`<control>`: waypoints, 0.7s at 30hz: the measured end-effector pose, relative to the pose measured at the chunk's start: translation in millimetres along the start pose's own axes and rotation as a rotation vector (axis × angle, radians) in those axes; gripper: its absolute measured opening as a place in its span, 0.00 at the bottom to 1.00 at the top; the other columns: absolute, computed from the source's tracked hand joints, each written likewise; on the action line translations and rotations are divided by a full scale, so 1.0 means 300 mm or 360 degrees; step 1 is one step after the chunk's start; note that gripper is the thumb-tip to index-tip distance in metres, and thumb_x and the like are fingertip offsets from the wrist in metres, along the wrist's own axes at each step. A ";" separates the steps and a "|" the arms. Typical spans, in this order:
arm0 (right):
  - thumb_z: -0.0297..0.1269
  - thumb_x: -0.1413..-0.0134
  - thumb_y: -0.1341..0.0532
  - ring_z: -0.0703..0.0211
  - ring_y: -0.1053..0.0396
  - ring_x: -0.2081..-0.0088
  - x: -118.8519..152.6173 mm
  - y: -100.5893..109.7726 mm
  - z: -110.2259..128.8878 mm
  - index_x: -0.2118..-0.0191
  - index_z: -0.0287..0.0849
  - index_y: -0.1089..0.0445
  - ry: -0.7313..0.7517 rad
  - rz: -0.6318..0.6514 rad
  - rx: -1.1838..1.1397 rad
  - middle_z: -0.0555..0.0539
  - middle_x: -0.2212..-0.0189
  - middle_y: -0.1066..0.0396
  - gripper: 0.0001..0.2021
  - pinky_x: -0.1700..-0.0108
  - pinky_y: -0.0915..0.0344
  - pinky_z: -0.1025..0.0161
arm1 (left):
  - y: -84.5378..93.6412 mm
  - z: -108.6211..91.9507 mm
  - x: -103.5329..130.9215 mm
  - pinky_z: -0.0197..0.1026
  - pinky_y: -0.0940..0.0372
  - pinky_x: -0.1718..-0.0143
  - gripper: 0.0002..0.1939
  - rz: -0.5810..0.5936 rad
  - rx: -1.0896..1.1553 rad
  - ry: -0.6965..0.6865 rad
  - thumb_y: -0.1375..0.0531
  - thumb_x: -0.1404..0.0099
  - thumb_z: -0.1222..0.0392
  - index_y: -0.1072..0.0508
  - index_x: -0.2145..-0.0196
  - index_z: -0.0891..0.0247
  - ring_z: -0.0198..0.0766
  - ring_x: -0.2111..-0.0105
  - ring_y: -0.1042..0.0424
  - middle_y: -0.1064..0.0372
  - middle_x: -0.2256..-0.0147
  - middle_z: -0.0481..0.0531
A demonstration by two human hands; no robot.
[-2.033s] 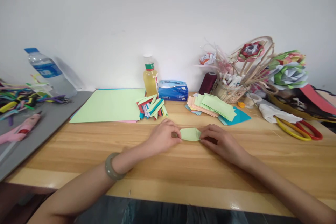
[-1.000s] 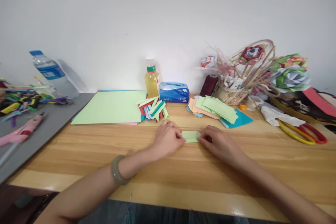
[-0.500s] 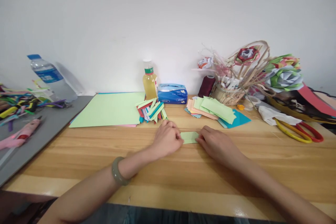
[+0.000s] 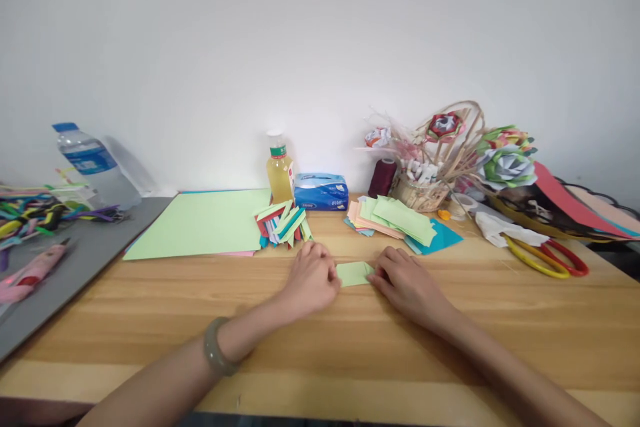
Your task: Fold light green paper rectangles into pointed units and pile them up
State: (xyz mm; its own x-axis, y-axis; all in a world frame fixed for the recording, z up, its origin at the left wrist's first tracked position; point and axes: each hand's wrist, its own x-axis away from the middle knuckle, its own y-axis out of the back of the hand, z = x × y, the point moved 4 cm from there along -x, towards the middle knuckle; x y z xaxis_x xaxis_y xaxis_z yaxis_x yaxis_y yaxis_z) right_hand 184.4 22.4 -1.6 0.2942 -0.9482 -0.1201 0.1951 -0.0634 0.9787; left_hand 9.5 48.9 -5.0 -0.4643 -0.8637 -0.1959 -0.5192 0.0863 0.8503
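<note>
Paper, pale green (image 4: pixel 354 273), sits pinched between our left (image 4: pixel 314 278) and right hands (image 4: pixel 407 282), low centre of the frame.

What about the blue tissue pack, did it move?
No. The blue tissue pack still sits just right of the yellow drink bottle; the whole view shifted instead.

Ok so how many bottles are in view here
2. A water bottle is at the far left, and a yellow drink bottle stands beside the blue tissue pack. Others may be hidden behind the paper flowers.
</note>
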 end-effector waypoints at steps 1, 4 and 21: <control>0.37 0.43 0.44 0.52 0.37 0.63 0.000 0.001 -0.001 0.72 0.42 0.35 -0.0010 -0.0001 -0.0012 0.44 0.67 0.34 0.08 0.60 0.41 0.56 | 0.002 0.005 0.002 0.46 0.42 0.54 0.06 -0.0005 0.0000 0.0003 0.42 0.47 0.69 0.30 0.79 0.63 0.42 0.57 0.42 0.35 0.66 0.52; 0.37 0.43 0.44 0.52 0.37 0.63 -0.001 0.003 -0.005 0.72 0.42 0.35 -0.0025 -0.0007 -0.0048 0.44 0.67 0.34 0.08 0.60 0.41 0.56 | 0.008 0.017 0.009 0.47 0.43 0.53 0.06 -0.0019 0.0001 0.0012 0.41 0.46 0.68 0.30 0.80 0.63 0.42 0.56 0.42 0.35 0.66 0.52; 0.38 0.45 0.43 0.55 0.37 0.65 -0.004 -0.011 -0.032 0.72 0.43 0.36 -0.0013 -0.0077 -0.0218 0.46 0.68 0.34 0.07 0.63 0.41 0.59 | 0.002 -0.060 0.073 0.53 0.53 0.44 0.11 0.0049 -0.1035 -0.1093 0.46 0.34 0.64 0.31 0.54 0.62 0.43 0.52 0.40 0.35 0.61 0.54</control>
State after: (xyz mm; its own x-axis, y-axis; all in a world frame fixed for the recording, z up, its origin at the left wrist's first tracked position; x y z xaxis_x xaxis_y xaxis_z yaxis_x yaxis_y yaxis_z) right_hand 192.5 26.7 -6.3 0.2735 -0.9476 -0.1648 0.3347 -0.0668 0.9399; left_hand 11.9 21.2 0.1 -0.8996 -0.3666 -0.2375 -0.0940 -0.3684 0.9249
